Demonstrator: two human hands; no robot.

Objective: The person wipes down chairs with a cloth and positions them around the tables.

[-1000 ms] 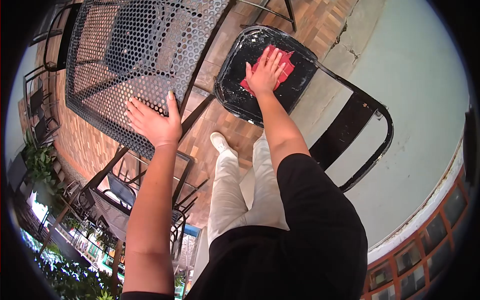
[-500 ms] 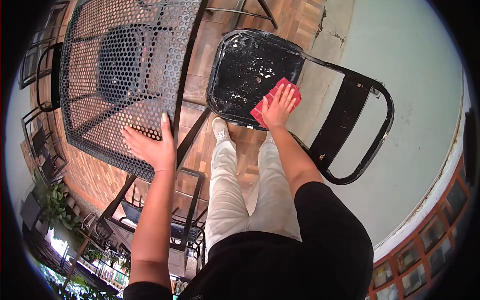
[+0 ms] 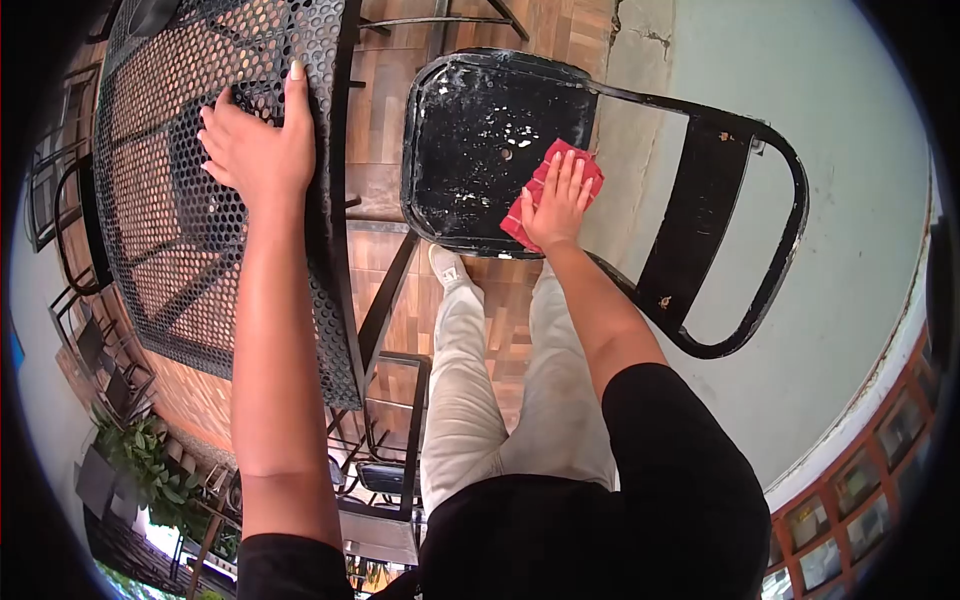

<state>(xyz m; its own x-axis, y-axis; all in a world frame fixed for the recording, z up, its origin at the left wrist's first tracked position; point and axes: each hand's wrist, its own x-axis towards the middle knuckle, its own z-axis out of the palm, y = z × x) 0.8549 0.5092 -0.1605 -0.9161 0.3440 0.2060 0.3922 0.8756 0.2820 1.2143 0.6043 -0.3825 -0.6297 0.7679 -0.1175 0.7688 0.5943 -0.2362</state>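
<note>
Red cloth lies under the flat right hand; the empty left hand spreads open.

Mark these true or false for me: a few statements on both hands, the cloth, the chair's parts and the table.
1. The right hand is on the cloth. True.
2. The cloth lies on the backrest. False: it is at the edge of the seat.
3. The seat's black surface has pale worn patches. True.
4. The left hand grips a second cloth. False: it holds nothing.
5. The table has a solid top. False: it is full of holes.
</note>
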